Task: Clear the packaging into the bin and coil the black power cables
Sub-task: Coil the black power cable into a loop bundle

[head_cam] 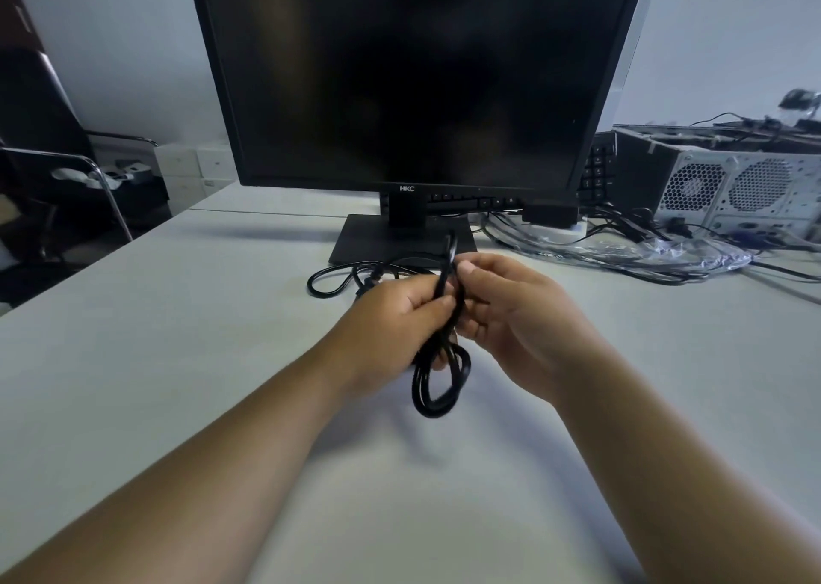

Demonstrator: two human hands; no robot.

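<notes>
Both of your hands meet over the worktop (177, 339), just in front of the monitor (413, 72) stand; your left hand (391, 316) curls its fingers round a bundle of black power cable (437, 388), and your right hand (511, 312) pinches the same bundle between thumb and fingers just beside it; a few loops hang below the grip.

The step in hand looks like the coiling; the loops are long, narrow ovals, rubbery and slightly glossy, probably springy enough to splay if your grip slackens. A loose cable (328, 283), also black, lies curled on the worktop behind your left hand, near the monitor's base; whether it is this cable's tail or a second one cannot be told. If it is the tail, the next move calls for drawing that slack in evenly, loop on loop.

Crinkled clear plastic packaging (644, 254) lies to the right by the computer case (733, 188), not yet binned; no bin shows.
</notes>
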